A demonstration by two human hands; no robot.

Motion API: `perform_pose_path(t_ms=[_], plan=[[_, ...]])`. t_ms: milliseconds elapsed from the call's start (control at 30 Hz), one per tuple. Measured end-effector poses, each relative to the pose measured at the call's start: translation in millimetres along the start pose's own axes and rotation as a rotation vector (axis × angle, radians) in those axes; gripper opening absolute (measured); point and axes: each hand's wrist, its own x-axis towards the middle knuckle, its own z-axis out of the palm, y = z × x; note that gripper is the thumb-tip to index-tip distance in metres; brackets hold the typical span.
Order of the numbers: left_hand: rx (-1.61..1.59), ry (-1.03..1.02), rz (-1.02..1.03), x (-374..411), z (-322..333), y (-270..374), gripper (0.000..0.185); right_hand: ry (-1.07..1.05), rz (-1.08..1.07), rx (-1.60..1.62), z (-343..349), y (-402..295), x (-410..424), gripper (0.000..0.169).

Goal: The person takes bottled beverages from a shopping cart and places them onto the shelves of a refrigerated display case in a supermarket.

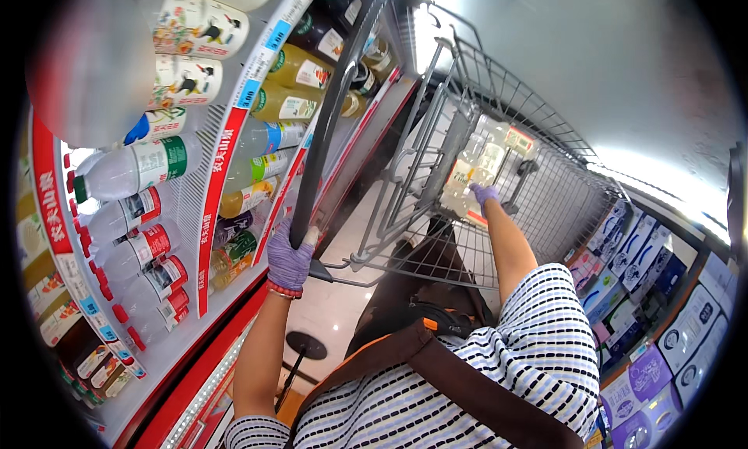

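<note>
My left hand [290, 256], in a purple knitted glove with a red bracelet at the wrist, is closed round the end of the dark handlebar [327, 116] of a wire shopping cart. Inside the cart's basket [543, 180], my gloved right hand [485, 196] reaches down against a group of clear bottles [482, 162] with pale labels. Its fingertips touch one of the bottles; whether they grip it cannot be told, as they are small and partly hidden.
Shelves with red edge strips [222, 151] hold rows of drink bottles on the left, including a green-capped bottle [140, 167]. Boxed packs [643, 379] are stacked at the right. A round dark plate on a stand [307, 345] is near the floor.
</note>
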Motion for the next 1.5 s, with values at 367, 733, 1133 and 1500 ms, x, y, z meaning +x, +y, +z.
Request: perform_pose_path(t_ms=[367, 733, 1133, 1500], plan=[[0.180, 0.079, 0.214, -13.3, -16.4, 5.7, 0.056, 0.212, -0.600, -0.848, -193.1, -146.4, -210.5, 0.055], [0.128, -0.017, 0.203, 0.3, -10.1, -4.3, 0.050, 0.432, -1.946, 0.192, -326.1, -368.0, -657.2, 0.027], [0.125, 0.016, 0.253, -12.5, -22.9, -9.1, 0.045, 0.702, -2.521, 0.799, -295.3, -467.6, -984.1, 0.034], [0.058, -0.060, 0.275, -12.4, -20.6, 3.9, 0.056, 0.604, -2.494, 0.827, -315.3, -540.2, -1040.1, 0.042]])
